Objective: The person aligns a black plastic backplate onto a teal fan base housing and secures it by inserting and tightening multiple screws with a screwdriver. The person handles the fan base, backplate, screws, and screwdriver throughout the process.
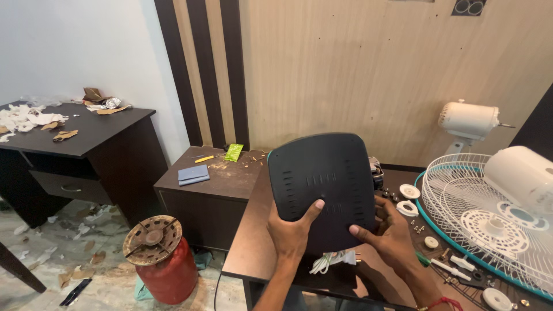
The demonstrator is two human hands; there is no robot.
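Note:
Both hands hold up a dark grey, rounded-square plastic base plate [322, 184] with slotted vents, tilted upright above the brown table [247, 247]. My left hand [292, 231] grips its lower left edge with the thumb on the face. My right hand [387, 233] grips the lower right edge, fingers on the face. A coiled white cord with a plug [334, 260] hangs just below the plate.
A white fan grille [461, 213], a white motor housing [521, 173] and small screws and round caps [410, 198] lie on the right of the table. A fan motor on a stand [468, 122] stands behind. A red gas cylinder [164, 262] and a low cabinet [210, 184] sit left.

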